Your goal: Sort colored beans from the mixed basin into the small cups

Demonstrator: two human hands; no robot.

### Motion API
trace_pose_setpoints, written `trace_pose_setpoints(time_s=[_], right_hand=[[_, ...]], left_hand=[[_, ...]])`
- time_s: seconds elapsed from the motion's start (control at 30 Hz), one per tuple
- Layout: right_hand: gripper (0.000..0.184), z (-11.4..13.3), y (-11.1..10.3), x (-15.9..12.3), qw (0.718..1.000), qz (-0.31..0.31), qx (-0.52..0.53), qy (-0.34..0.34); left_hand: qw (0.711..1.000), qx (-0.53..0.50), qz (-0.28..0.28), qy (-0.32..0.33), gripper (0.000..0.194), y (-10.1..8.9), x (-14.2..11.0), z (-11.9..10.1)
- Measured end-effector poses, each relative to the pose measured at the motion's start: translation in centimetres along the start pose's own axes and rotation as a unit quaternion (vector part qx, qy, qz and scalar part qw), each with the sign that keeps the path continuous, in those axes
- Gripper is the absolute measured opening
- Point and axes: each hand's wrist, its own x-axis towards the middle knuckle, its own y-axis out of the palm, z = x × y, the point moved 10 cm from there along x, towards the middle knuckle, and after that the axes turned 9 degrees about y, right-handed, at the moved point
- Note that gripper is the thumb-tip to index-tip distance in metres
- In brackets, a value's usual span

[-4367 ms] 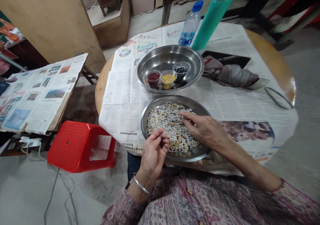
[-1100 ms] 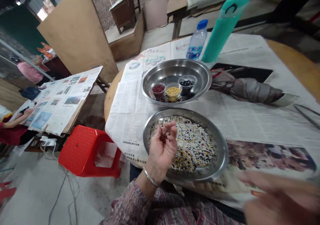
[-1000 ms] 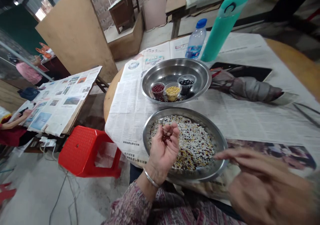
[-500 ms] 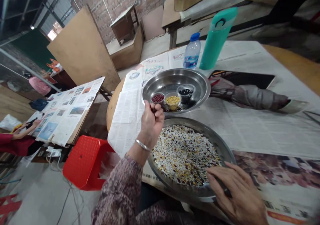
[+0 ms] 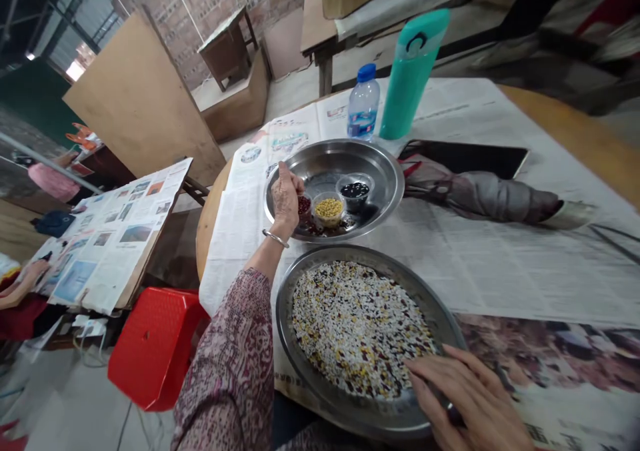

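Observation:
My left hand (image 5: 287, 199) is over the left side of the far steel basin (image 5: 334, 149), fingers curled and thumb up; anything inside them is hidden. It partly covers a small cup of red beans (image 5: 303, 207). Beside that stand a clear cup of yellow beans (image 5: 329, 211) and a cup of black beans (image 5: 355, 190). In the near steel basin (image 5: 286, 317) lies a spread of white grains mixed with yellow, dark red and black beans (image 5: 357, 327). My right hand (image 5: 467, 397) lies at its lower right, fingers closed around a dark, thin, round-ended object (image 5: 454, 413), mostly hidden.
Newspaper (image 5: 493, 251) covers the table. Behind the far basin stand a water bottle (image 5: 363, 103) and a teal bottle (image 5: 413, 77). A folded umbrella (image 5: 480, 194) and a dark flat object (image 5: 470, 158) lie right. A red stool (image 5: 153, 344) stands left, near another person's arm (image 5: 25, 285).
My left hand has moved up and away from the near basin to the red bean cup, turning thumb up. My right hand stays by the near basin's rim. The view has shifted slightly.

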Motion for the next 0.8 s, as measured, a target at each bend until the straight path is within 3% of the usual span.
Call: trace_pose_setpoints(time_s=[0.1,0.37,0.57,0.8], right_hand=[[0.015,0.1,0.0,0.1,1.0,0.003,-0.004,-0.002],[0.016,-0.1,0.0,-0.1,1.0,0.004,0.003,0.011],[0.015,0.0,-0.1,0.2,1.0,0.0,0.004,0.014],[0.015,-0.2,0.0,-0.1,1.0,0.0,0.007,0.015]], left_hand=[[0.998,0.004,0.061,0.0,0.065,0.8,-0.1,0.1],[0.992,-0.03,0.117,-0.034,0.076,1.1,-1.2,-0.3],[0.989,-0.059,0.125,-0.045,0.059,0.8,-1.6,-0.6],[0.98,-0.133,0.134,-0.061,0.055,0.6,-1.6,-0.4]])
